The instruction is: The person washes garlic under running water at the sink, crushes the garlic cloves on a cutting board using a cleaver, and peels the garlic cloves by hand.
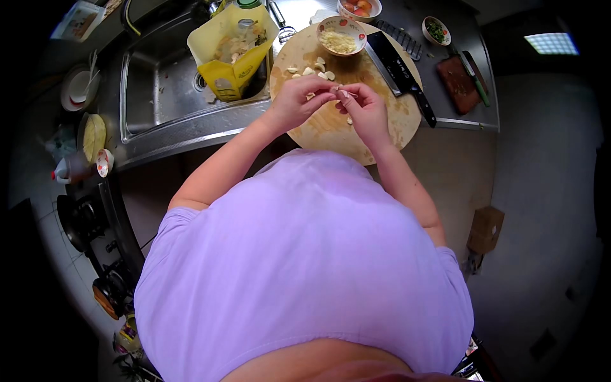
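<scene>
Over a round wooden cutting board [396, 130], my left hand [303, 100] and my right hand [365, 113] meet fingertip to fingertip. Both are closed in a pinch on one small pale piece, which looks like a garlic clove [338, 90], mostly covered by the fingers. Several peeled garlic cloves [309, 71] lie just beyond my left hand. Behind them on the board stands a patterned bowl [344, 27] of chopped garlic [337, 43]. A black cleaver [393, 65] rests along the board's right side, its handle pointing toward me.
Left of the board, a yellow scrap bag [238, 76] stands open at the edge of the steel sink [159, 118]. To the right are a bowl of chopped greens [435, 30] and a small brown board [457, 83] with a green-handled knife [477, 79]. A bowl of tomatoes [360, 9] sits behind.
</scene>
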Motion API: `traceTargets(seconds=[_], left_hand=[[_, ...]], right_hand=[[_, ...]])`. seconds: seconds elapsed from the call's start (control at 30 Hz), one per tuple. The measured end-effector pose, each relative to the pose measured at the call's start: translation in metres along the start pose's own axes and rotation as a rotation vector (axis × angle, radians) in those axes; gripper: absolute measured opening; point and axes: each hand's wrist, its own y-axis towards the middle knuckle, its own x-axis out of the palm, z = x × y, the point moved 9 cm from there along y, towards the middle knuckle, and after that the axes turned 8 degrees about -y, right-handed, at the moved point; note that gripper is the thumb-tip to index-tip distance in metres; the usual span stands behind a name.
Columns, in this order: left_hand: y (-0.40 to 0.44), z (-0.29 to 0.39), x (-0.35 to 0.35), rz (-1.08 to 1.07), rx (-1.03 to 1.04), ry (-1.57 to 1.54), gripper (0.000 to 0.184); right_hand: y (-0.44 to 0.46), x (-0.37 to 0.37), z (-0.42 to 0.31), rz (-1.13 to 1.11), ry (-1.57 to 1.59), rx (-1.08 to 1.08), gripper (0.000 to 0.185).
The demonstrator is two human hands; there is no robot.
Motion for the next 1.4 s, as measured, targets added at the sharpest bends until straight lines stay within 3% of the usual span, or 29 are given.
traceTargets(seconds=[0.03,0.13,0.4,0.63,0.83,0.87,0.9,0.93,1.0,1.03,1.17,1.23,1.3,1.33,1.4], left_hand=[[0.001,0.007,-0.001,0.008,0.054,0.081,0.024],[0.001,0.017,-0.003,0.023,0.141,0.207,0.022],[-0.009,0.039,-0.01,0.109,0.374,0.446,0.022],[-0.007,0.047,-0.008,0.151,0.451,0.413,0.022],[-0.004,0.025,-0.015,0.207,0.219,0.094,0.015],[-0.003,0.01,-0.014,0.182,0.096,-0.066,0.016],[-0.004,-0.005,-0.011,0.157,-0.029,-0.226,0.018],[-0.004,-0.007,-0.01,0.157,-0.029,-0.226,0.018],[-0.006,-0.026,-0.003,0.136,-0.184,-0.686,0.024],[-0.007,-0.026,-0.003,0.139,-0.184,-0.686,0.024],[-0.004,-0.022,-0.002,0.106,-0.162,-0.622,0.028],[-0.004,-0.018,-0.001,0.104,-0.146,-0.537,0.027],[-0.002,-0.001,-0.01,0.189,-0.026,-0.234,0.022],[-0.002,0.001,-0.01,0.191,-0.027,-0.234,0.022],[-0.002,0.007,-0.013,0.195,-0.008,-0.073,0.022]], right_hand=[[-0.004,-0.002,-0.013,0.1,-0.169,-0.12,0.011],[-0.008,0.004,-0.024,0.164,-0.249,-0.242,0.01],[-0.003,0.015,-0.03,0.199,-0.301,-0.256,0.008],[0.002,0.011,-0.047,0.258,-0.53,-0.298,0.015],[0.008,0.014,-0.059,0.294,-0.592,-0.332,0.015],[0.009,0.013,-0.059,0.297,-0.592,-0.333,0.015],[0.014,0.012,-0.049,0.217,-0.356,-0.257,0.012],[0.017,0.015,-0.039,0.135,-0.12,-0.179,0.01],[0.022,0.007,-0.025,0.096,0.037,-0.115,0.007],[0.023,0.007,-0.016,0.06,0.194,-0.047,0.005],[0.017,0.013,-0.021,0.067,0.148,-0.072,0.008],[0.005,0.02,-0.057,0.171,-0.29,-0.361,0.01],[0.004,0.021,-0.059,0.16,-0.417,-0.371,0.01],[0.003,0.024,-0.061,0.147,-0.544,-0.379,0.011],[0.002,0.023,-0.061,0.157,-0.51,-0.365,0.011]])
